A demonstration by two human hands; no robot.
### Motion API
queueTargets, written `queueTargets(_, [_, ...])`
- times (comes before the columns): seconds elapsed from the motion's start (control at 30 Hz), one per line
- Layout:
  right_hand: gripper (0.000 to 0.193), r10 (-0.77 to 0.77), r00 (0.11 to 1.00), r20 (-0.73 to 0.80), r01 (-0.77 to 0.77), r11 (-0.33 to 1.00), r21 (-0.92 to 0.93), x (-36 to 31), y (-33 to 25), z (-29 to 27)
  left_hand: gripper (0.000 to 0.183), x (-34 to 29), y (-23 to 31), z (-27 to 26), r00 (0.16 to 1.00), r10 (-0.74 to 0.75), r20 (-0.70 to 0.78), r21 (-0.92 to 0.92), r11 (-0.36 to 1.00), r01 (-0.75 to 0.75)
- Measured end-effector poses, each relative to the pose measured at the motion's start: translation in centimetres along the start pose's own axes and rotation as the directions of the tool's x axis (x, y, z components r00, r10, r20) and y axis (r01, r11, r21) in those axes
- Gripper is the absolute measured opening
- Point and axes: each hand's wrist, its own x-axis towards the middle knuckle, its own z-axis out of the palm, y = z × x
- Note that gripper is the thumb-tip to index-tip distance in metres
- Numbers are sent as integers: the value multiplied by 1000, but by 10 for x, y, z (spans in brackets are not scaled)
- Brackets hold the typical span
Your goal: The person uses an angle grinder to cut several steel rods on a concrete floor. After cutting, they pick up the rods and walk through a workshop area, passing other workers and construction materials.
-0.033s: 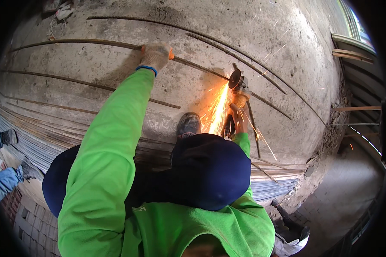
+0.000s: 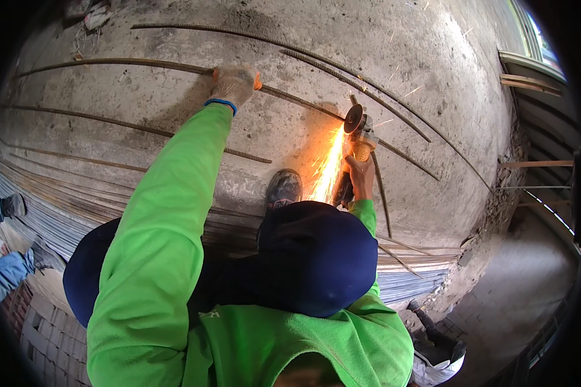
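My left hand (image 2: pixel 234 85), in a pale glove with orange fingertips and a blue cuff, is closed round a long ribbed steel bar (image 2: pixel 290 99) low over the concrete. To its right, my right hand (image 2: pixel 361 175) grips an angle grinder (image 2: pixel 363 149) by its body. The grinder's dark disc (image 2: pixel 353 119) meets the bar, and bright orange sparks (image 2: pixel 330 164) stream from there toward my shoe (image 2: pixel 284 187). Past the disc, a bar (image 2: pixel 410 159) continues to the right. The exact point of contact is hidden behind the disc and its guard.
Beyond my hands lie a long bar (image 2: pixel 226 30) and a shorter bar (image 2: pixel 361 87). Nearer, another bar (image 2: pixel 110 119) crosses the floor on the left. Bundled bars (image 2: pixel 410 284) run behind my legs. Another person's legs (image 2: pixel 10 274) show at the far left.
The spark stream has narrowed, and the stray sparks around my right hand are gone. Both hands, the grinder and the bar stay in place.
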Motion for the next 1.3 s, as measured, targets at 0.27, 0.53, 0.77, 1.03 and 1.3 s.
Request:
queueTargets(0.27, [30,21,994,103,-46,969,241,-1,32,8,30,24,-30,29,974,-7,228,80,997,-12])
queueTargets(0.53, [38,94,995,-23,-95,993,-69,-11,6,-7,32,-17,23,-47,971,-4,239,198,979,-45])
queueTargets(0.77, [35,-21,999,-38,20,1000,-15,1,7,0,27,-9,6,-33,980,30,196,143,988,-59])
queueTargets(1.03, [32,95,995,41,-96,995,19,-6,-9,-4,29,-2,4,-18,972,-50,231,107,994,26])
queueTargets(1.3, [37,73,997,11,-72,996,-49,-15,-12,4,31,7,-11,0,972,-32,232,-5,999,34])
